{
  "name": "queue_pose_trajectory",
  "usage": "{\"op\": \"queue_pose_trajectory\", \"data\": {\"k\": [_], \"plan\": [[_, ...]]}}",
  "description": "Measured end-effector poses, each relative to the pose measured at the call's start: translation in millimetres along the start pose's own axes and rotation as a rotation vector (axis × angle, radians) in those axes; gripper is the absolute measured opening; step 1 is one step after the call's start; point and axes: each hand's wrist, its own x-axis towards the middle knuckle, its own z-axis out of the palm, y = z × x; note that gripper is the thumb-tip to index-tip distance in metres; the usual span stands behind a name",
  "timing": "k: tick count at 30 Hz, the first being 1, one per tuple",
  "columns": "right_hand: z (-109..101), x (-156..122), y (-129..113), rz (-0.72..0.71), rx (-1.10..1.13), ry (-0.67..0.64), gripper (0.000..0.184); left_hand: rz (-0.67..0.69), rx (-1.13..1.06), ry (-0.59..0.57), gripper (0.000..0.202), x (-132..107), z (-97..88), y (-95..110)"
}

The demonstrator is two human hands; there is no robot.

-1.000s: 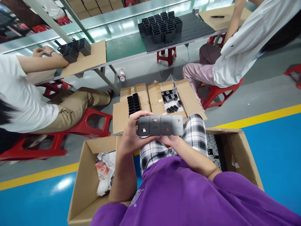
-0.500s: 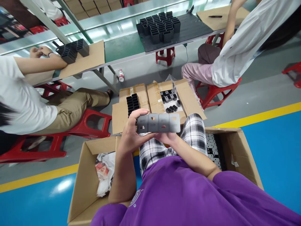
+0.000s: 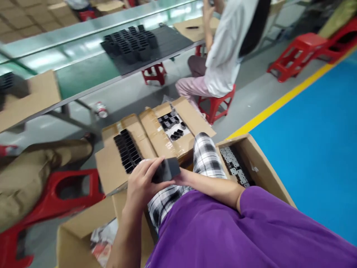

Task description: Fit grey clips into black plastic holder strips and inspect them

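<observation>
Over my lap I hold a row of dark grey plastic boxes (image 3: 172,167), now seen mostly from one end. My left hand (image 3: 143,180) is closed around the near-left side of the row, fingers over the top and thumb along the lower edge. At the row's right end, my right hand (image 3: 180,177) grips from below, its fingers partly hidden behind the boxes. Just beyond my left hand, rows of open black boxes (image 3: 126,149) stand on a cardboard carton.
An opened carton (image 3: 199,119) with loose black parts lies ahead. Beside my right leg stands a deep carton (image 3: 269,178) of packed parts; another carton (image 3: 69,238) holds crumpled bags at left. A co-worker (image 3: 223,56) sits at the bench (image 3: 86,72). Red stools (image 3: 75,190) stand around.
The view has swung right, so the surroundings sit further left. The held row of boxes has turned from its flat faces toward me to end-on, and is lower. Both hands keep their hold.
</observation>
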Motion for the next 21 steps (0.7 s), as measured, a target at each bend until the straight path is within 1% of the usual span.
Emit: {"op": "queue_pose_trajectory", "data": {"k": [3, 5, 8, 9, 11, 13, 15, 17, 19, 21], "plan": [[-29, -10, 16, 0.008, 0.102, 0.042, 0.016, 0.009, -0.113, -0.057, 0.074, -6, 32.6, -7], [-49, -21, 24, -0.026, 0.163, 0.082, 0.018, -0.001, -0.215, -0.138, 0.072, -7, 53.2, -6], [-78, -45, 23, -0.106, 0.182, 0.161, 0.024, -0.038, -0.360, -0.254, 0.081, -12, 79.3, -6], [-88, -54, 18, -0.129, 0.185, 0.183, 0.027, -0.075, -0.393, -0.272, 0.083, -15, 86.9, -8], [-106, -74, 2, -0.185, 0.196, 0.225, 0.032, -0.203, -0.423, -0.288, 0.082, -26, 100.6, -19], [-122, -94, -18, -0.255, 0.220, 0.275, 0.034, -0.374, -0.403, -0.315, 0.074, -40, 113.0, -36], [-133, -114, -39, -0.332, 0.249, 0.324, 0.032, -0.512, -0.358, -0.353, 0.069, -54, 123.9, -57], [-138, -128, -59, -0.427, 0.281, 0.380, 0.030, -0.598, -0.313, -0.366, 0.068, -66, 132.3, -77], [-138, -135, -75, -0.502, 0.278, 0.460, 0.034, -0.671, -0.259, -0.355, 0.067, -77, 136.5, -94], [-134, -133, -86, -0.491, 0.183, 0.550, 0.038, -0.742, -0.185, -0.329, 0.066, -89, 134.9, -105]]}}
